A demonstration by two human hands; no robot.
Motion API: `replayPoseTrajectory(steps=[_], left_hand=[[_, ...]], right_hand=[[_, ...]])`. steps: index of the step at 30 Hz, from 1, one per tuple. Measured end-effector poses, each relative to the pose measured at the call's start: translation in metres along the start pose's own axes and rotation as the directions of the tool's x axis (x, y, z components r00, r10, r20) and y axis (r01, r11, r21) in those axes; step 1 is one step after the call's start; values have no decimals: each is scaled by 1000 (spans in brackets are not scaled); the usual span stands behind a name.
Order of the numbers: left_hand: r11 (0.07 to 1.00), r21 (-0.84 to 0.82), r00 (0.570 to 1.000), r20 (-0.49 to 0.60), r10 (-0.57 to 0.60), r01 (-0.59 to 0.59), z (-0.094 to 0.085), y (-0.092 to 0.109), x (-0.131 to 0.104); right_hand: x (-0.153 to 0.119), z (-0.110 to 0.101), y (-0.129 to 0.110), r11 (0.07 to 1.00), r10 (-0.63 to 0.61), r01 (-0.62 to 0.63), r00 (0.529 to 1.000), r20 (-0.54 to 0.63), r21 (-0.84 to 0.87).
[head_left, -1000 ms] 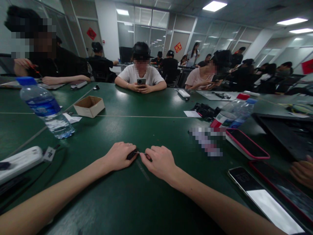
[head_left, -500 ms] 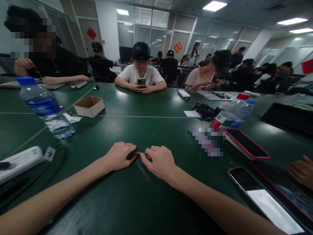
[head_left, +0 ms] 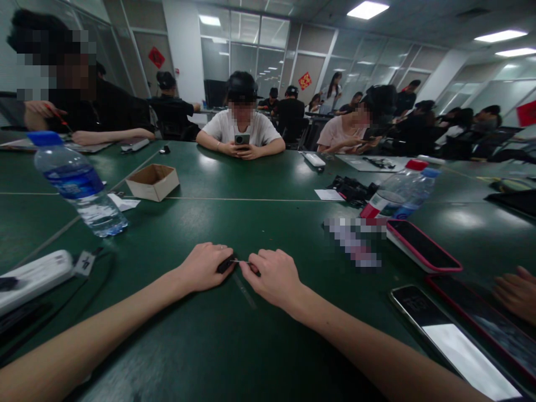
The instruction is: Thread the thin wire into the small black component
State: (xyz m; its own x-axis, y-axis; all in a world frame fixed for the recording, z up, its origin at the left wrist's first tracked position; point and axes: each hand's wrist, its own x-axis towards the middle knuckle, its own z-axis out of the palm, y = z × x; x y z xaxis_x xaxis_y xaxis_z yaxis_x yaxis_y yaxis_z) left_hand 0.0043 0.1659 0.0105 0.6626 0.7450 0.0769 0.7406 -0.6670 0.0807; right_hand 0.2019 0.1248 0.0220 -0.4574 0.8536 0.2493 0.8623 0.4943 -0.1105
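The grip of the left hand (head_left: 207, 268) is clamped on a black piece (head_left: 225, 264), low at the tabletop (head_left: 201, 340); the right hand (head_left: 274, 274) pinches a shaft (head_left: 237, 261) running toward it. Keeping shaft and piece in line, wrists steady, should serve best. Farther off, a box (head_left: 162, 188) stands open.

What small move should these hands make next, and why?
Perhaps a gentle twist of the right hand: it holds a thin shaft that reaches toward the black piece in the left hand, so turning seems a sensible try.
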Motion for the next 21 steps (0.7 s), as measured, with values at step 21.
replayPoseTrajectory(steps=[21], left_hand=[[1000,-6,1000,-7,-5,5,1,0,0]], right_hand=[[1,-2,-1,1000,-3,3,1000,31,-11]])
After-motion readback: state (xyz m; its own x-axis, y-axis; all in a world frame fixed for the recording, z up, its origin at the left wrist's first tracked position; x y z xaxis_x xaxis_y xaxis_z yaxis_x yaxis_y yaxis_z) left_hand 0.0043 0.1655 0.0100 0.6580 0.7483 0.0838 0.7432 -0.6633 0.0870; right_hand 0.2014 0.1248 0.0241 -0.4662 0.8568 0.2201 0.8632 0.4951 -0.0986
